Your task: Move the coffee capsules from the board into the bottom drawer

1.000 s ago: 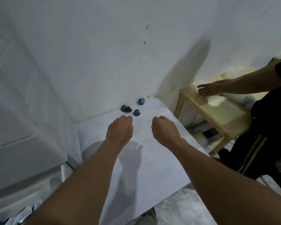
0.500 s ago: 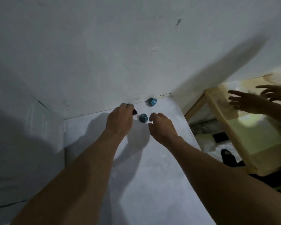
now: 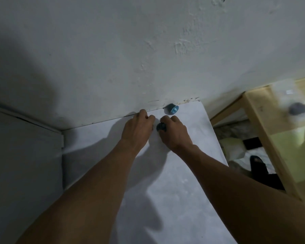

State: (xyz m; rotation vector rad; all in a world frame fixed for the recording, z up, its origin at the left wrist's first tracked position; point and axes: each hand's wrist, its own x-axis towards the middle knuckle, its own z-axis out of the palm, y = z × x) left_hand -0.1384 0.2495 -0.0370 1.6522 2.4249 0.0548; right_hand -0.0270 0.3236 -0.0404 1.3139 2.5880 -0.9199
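Pickup step, I judge. My right hand (image 3: 174, 133) curled round dark capsule (image 3: 161, 127) near board (image 3: 183, 191) far edge. Left hand (image 3: 137, 129) fingers curled at far edge by wall (image 3: 113, 59); contents hidden, cannot tell. Blue capsule (image 3: 172, 109) on side at far right corner, touching wall. Drawer not in view. Next, I'd lift, then collect blue one before carrying to drawer; lying sideways, it may roll if nudged.

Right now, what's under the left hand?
Only the white board shows around the left hand. Its curled fingers hide whatever lies beneath, so a capsule there cannot be confirmed. The right hand beside it pinches a dark capsule.
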